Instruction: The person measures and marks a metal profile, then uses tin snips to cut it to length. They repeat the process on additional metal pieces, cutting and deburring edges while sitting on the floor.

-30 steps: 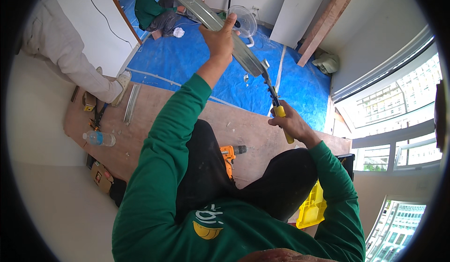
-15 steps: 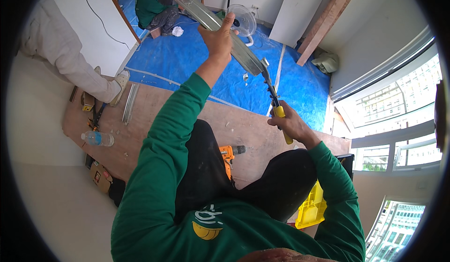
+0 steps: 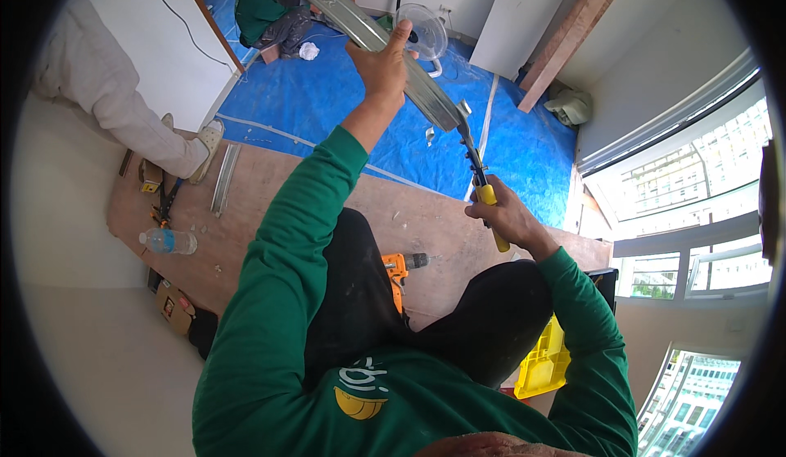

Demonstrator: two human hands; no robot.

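My left hand is wrapped round a long silver metal channel, holding it up at a slant over the blue sheet. In my right hand are tin snips with yellow handles, gripped with the fingers closed. The jaws of the snips meet the channel's lower right end, where a small bent flap of metal sticks out. Exactly how far the blades reach into the metal is too small to tell. An orange cordless drill lies on the wooden board between my legs.
A plywood board borders the blue floor sheet. On its left are a water bottle, another metal channel and a person's foot. Another person sits beyond, near a fan. A yellow case sits by my right leg.
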